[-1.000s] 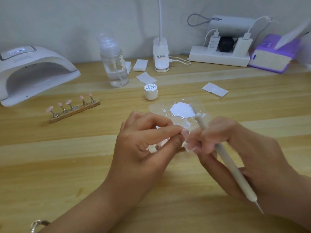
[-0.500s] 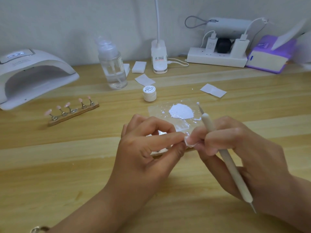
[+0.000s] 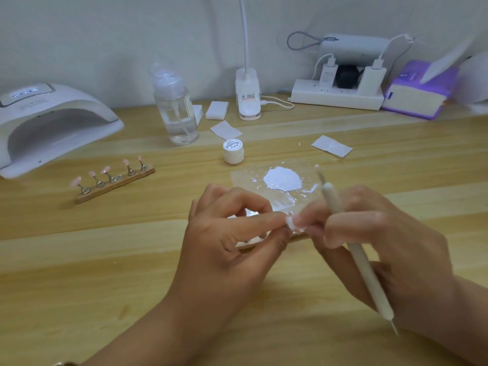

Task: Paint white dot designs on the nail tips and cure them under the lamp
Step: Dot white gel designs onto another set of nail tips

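Both hands meet low over the middle of the worktop [image 3: 79,260], forearms coming in from the bottom corners. The left hand [image 3: 229,249] is turned thumb-side up, index finger and thumb stretched toward the right, and its grip is closed on a small pale piece [image 3: 291,222]; it is too blurred to say whether this is a nail tip. The other left fingers curl back above the palm. The right hand [image 3: 383,249] comes in opposite, fingertips touching that same piece, its grip clamped round a dotting pen [image 3: 361,262]. The pen runs diagonally through the fist, one fine point up beside the paint and the other down near the wrist. Just beyond the knuckles lies a clear palette sheet [image 3: 243,175] with a blob of white paint [image 3: 282,178] on it. A little white jar [image 3: 233,152] stands lidded just behind the sheet. To the left, well apart from the hands, a wooden holder [image 3: 113,180] carries five pink nail tips [image 3: 105,169] on metal stems. The curing lamp [image 3: 52,122] sits at the far left, its opening facing the holder. A pump bottle [image 3: 175,109] stands at the back.
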Demonstrator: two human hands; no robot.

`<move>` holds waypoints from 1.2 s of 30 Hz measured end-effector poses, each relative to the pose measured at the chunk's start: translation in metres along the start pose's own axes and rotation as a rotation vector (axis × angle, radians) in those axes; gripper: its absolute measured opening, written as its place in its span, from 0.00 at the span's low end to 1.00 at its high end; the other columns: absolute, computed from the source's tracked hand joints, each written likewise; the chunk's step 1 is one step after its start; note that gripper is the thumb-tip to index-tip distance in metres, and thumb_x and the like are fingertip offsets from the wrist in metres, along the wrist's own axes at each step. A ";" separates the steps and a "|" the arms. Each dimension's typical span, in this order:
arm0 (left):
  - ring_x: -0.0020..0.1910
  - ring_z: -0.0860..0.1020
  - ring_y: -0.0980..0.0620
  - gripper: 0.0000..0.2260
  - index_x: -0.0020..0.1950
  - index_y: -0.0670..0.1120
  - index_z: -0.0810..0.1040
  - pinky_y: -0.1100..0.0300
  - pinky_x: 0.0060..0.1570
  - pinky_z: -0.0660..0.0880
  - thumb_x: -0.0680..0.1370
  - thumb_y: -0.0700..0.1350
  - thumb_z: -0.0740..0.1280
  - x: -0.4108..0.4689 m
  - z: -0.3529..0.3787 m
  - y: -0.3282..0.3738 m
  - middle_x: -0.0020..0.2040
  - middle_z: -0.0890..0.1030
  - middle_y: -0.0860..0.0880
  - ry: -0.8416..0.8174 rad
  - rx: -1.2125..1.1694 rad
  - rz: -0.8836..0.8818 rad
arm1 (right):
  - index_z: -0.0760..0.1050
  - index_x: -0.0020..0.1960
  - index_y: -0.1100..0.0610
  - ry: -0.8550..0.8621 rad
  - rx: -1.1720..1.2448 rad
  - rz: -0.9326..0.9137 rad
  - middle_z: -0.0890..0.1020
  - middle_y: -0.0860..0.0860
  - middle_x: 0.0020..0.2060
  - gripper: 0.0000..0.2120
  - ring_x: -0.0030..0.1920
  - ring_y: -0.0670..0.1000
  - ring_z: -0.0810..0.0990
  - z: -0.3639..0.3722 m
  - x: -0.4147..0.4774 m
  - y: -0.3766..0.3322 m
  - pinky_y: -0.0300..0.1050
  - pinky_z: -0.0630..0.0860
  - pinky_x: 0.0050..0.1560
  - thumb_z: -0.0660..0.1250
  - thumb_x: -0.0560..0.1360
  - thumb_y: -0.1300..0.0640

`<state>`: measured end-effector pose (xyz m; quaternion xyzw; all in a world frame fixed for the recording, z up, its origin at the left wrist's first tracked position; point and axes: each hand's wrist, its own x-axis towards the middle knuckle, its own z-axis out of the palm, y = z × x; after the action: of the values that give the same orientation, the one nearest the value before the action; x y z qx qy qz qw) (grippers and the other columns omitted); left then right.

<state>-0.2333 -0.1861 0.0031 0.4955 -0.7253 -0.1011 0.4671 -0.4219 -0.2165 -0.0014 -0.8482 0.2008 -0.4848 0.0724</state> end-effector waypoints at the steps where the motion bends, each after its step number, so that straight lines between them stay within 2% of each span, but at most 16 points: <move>1: 0.45 0.72 0.52 0.05 0.43 0.57 0.86 0.47 0.45 0.71 0.73 0.52 0.70 0.000 0.000 0.000 0.42 0.79 0.59 -0.005 0.000 0.002 | 0.72 0.48 0.56 -0.018 0.001 -0.014 0.83 0.52 0.48 0.10 0.49 0.52 0.81 0.002 -0.001 0.000 0.43 0.76 0.50 0.68 0.76 0.70; 3: 0.45 0.73 0.53 0.05 0.45 0.58 0.86 0.49 0.46 0.71 0.73 0.53 0.70 0.000 0.001 0.001 0.42 0.79 0.58 -0.002 -0.032 -0.016 | 0.72 0.48 0.57 -0.033 0.004 -0.034 0.84 0.55 0.47 0.14 0.48 0.55 0.81 0.004 -0.004 0.001 0.46 0.77 0.48 0.70 0.72 0.72; 6: 0.48 0.75 0.52 0.06 0.46 0.59 0.85 0.55 0.51 0.71 0.72 0.54 0.70 0.001 -0.002 0.001 0.43 0.81 0.57 0.030 -0.124 -0.075 | 0.73 0.50 0.58 -0.075 -0.024 -0.082 0.83 0.57 0.45 0.12 0.47 0.56 0.81 0.004 -0.008 0.005 0.47 0.77 0.48 0.69 0.73 0.72; 8: 0.48 0.76 0.51 0.04 0.42 0.60 0.86 0.58 0.52 0.70 0.72 0.54 0.71 0.001 -0.004 0.001 0.42 0.81 0.56 0.036 -0.146 -0.073 | 0.73 0.52 0.59 -0.123 -0.033 -0.091 0.83 0.59 0.44 0.12 0.46 0.58 0.80 0.006 -0.009 0.008 0.48 0.76 0.48 0.68 0.73 0.72; 10: 0.48 0.75 0.50 0.04 0.44 0.59 0.85 0.57 0.52 0.70 0.73 0.54 0.71 0.000 -0.005 0.002 0.41 0.81 0.56 0.037 -0.126 -0.065 | 0.73 0.50 0.58 -0.072 -0.037 -0.036 0.83 0.58 0.44 0.11 0.46 0.56 0.80 0.004 -0.007 0.010 0.45 0.75 0.48 0.67 0.75 0.71; 13: 0.48 0.75 0.49 0.03 0.44 0.60 0.85 0.57 0.52 0.69 0.73 0.54 0.71 -0.001 -0.005 0.001 0.41 0.80 0.56 0.032 -0.125 -0.078 | 0.70 0.48 0.56 0.064 -0.023 0.059 0.81 0.53 0.46 0.06 0.48 0.48 0.79 0.001 -0.002 0.006 0.37 0.73 0.50 0.63 0.79 0.66; 15: 0.48 0.74 0.50 0.03 0.44 0.62 0.84 0.59 0.52 0.68 0.73 0.55 0.71 -0.001 -0.004 0.001 0.41 0.80 0.56 0.025 -0.116 -0.076 | 0.69 0.47 0.55 0.119 0.023 0.108 0.80 0.51 0.48 0.06 0.50 0.46 0.81 0.001 -0.002 0.001 0.37 0.74 0.51 0.63 0.80 0.64; 18: 0.47 0.74 0.52 0.04 0.44 0.59 0.86 0.57 0.50 0.69 0.72 0.54 0.71 -0.001 -0.001 0.000 0.42 0.79 0.58 0.007 -0.103 -0.075 | 0.72 0.46 0.56 0.062 0.089 0.095 0.81 0.50 0.50 0.05 0.51 0.47 0.82 0.004 -0.003 -0.005 0.39 0.76 0.51 0.64 0.80 0.63; 22: 0.45 0.73 0.51 0.05 0.46 0.59 0.86 0.56 0.49 0.69 0.73 0.53 0.70 -0.001 -0.001 -0.001 0.42 0.79 0.58 -0.010 -0.093 -0.064 | 0.78 0.40 0.65 0.020 0.026 0.042 0.84 0.56 0.46 0.07 0.47 0.53 0.82 0.006 -0.002 -0.004 0.44 0.77 0.47 0.67 0.77 0.68; 26: 0.45 0.73 0.50 0.05 0.45 0.56 0.86 0.51 0.48 0.71 0.73 0.53 0.71 0.000 -0.001 -0.003 0.42 0.79 0.58 -0.022 -0.094 -0.038 | 0.79 0.41 0.61 0.037 -0.012 0.006 0.84 0.56 0.45 0.06 0.45 0.54 0.82 0.002 0.000 0.003 0.43 0.76 0.46 0.68 0.76 0.69; 27: 0.45 0.74 0.50 0.05 0.44 0.56 0.86 0.51 0.48 0.71 0.73 0.53 0.71 0.000 -0.001 -0.004 0.42 0.79 0.58 -0.018 -0.112 -0.047 | 0.79 0.42 0.61 0.041 -0.044 0.028 0.83 0.56 0.45 0.07 0.45 0.54 0.82 -0.001 0.000 0.007 0.42 0.76 0.46 0.69 0.74 0.71; 29: 0.47 0.75 0.48 0.04 0.43 0.58 0.86 0.53 0.50 0.71 0.72 0.54 0.71 0.000 -0.002 -0.005 0.42 0.81 0.57 -0.019 -0.161 -0.083 | 0.78 0.44 0.56 0.063 -0.122 0.128 0.83 0.55 0.44 0.15 0.45 0.52 0.82 -0.009 0.001 0.019 0.42 0.76 0.47 0.71 0.70 0.76; 31: 0.49 0.77 0.48 0.04 0.45 0.58 0.86 0.57 0.53 0.71 0.73 0.54 0.72 0.000 -0.005 -0.006 0.43 0.82 0.57 -0.019 -0.207 -0.135 | 0.75 0.47 0.51 0.098 -0.161 0.268 0.83 0.54 0.43 0.20 0.45 0.53 0.82 -0.020 0.004 0.033 0.41 0.76 0.48 0.72 0.71 0.75; 33: 0.51 0.78 0.51 0.03 0.45 0.57 0.87 0.64 0.52 0.71 0.73 0.52 0.74 0.001 -0.008 -0.010 0.43 0.84 0.58 0.017 -0.248 -0.207 | 0.76 0.45 0.53 0.104 -0.206 0.389 0.83 0.53 0.42 0.13 0.43 0.55 0.81 -0.028 0.005 0.047 0.42 0.75 0.47 0.71 0.73 0.71; 36: 0.47 0.79 0.58 0.03 0.44 0.55 0.87 0.74 0.46 0.69 0.71 0.49 0.76 0.004 -0.013 -0.015 0.43 0.86 0.59 0.088 -0.330 -0.320 | 0.79 0.45 0.57 0.028 -0.295 0.512 0.82 0.52 0.40 0.06 0.41 0.55 0.78 -0.034 0.003 0.061 0.45 0.73 0.46 0.73 0.73 0.66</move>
<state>-0.2143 -0.1927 0.0039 0.5250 -0.5900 -0.2698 0.5509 -0.4660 -0.2711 -0.0008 -0.7646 0.4774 -0.4281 0.0654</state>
